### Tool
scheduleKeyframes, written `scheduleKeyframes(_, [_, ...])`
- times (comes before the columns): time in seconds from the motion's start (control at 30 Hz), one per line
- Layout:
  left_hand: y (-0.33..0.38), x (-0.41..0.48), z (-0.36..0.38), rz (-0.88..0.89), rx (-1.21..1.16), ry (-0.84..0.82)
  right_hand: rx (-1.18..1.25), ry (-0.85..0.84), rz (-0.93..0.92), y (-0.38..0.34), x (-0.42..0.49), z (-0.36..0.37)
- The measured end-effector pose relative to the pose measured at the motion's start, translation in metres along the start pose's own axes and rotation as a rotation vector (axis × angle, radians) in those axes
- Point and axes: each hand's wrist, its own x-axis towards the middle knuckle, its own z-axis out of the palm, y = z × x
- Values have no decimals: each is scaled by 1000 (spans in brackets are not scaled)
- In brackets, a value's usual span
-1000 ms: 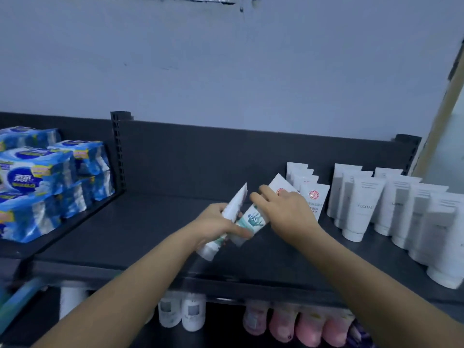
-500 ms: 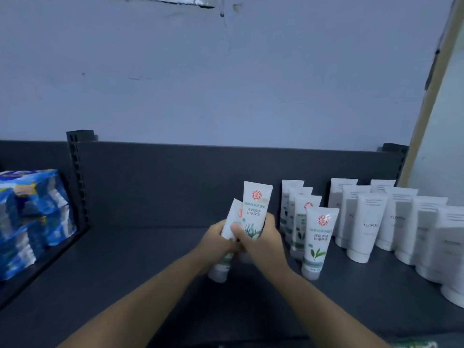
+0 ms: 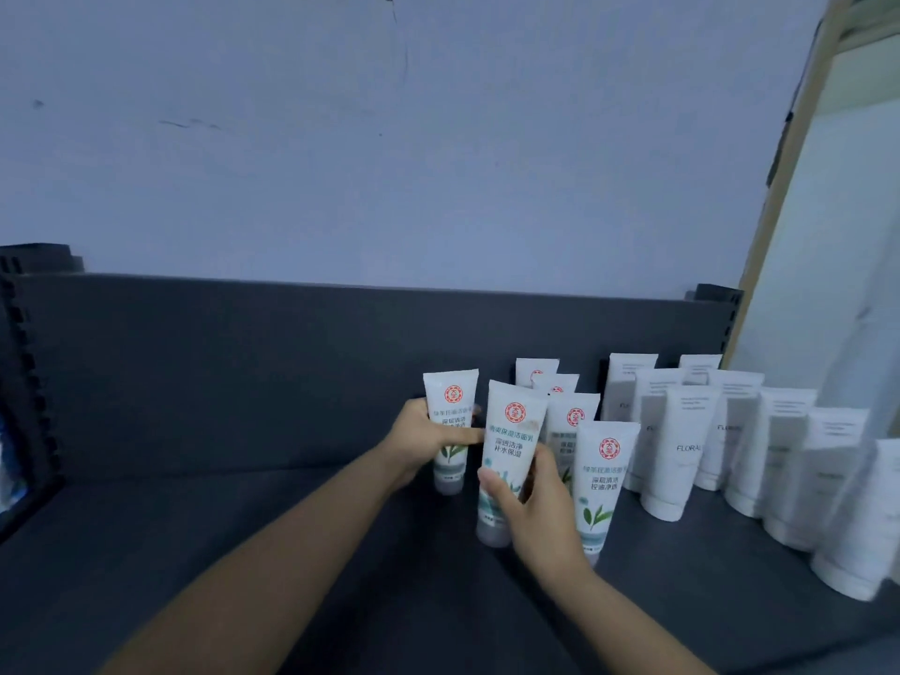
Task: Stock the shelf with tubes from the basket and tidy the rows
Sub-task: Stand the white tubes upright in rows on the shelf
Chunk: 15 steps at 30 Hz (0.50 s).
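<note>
Pale blue wall (image 3: pixel 341 138) — scuffed, dark grey shelf (image 3: pixel 195 552) below, tan frame (image 3: pixel 811 90) at right

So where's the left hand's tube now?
Centre of the head view: the left hand holds its tube upright at the dark shelf, just left of the second tube in the right hand.

The shelf (image 3: pixel 219 552) lies bare on its left half, open from the front edge to the back panel (image 3: pixel 292 362) and bounded on the left by a slotted upright (image 3: pixel 19 382). The left hand (image 3: pixel 421 443) grips the left tube (image 3: pixel 450 397) and the right hand (image 3: pixel 538 511) the right tube (image 3: pixel 511 431), both upright just beside the red-logo row (image 3: pixel 604 479). White tubes (image 3: pixel 682 455) crowd the right side in close rows.
</note>
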Motion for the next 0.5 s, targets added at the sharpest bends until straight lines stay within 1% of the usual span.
scheduleKeyframes(0.1, [-2,20,8,-2,94,58,-14,-73,4,4,-1,1])
scheduleKeyframes(0.17, [-3,30,10,-2,155,77,-13,-88,1,5,-1,2])
scheduleKeyframes(0.27, [-5,37,10,11,221,36,-40,-97,-2,5,0,0])
scheduleKeyframes(0.4, [-14,35,-4,0,409,-77,-285,-122,-24,-9,-6,-9])
scheduleKeyframes(0.5, [-25,28,-11,-38,422,-30,-347,-137,41,-18,-5,-6])
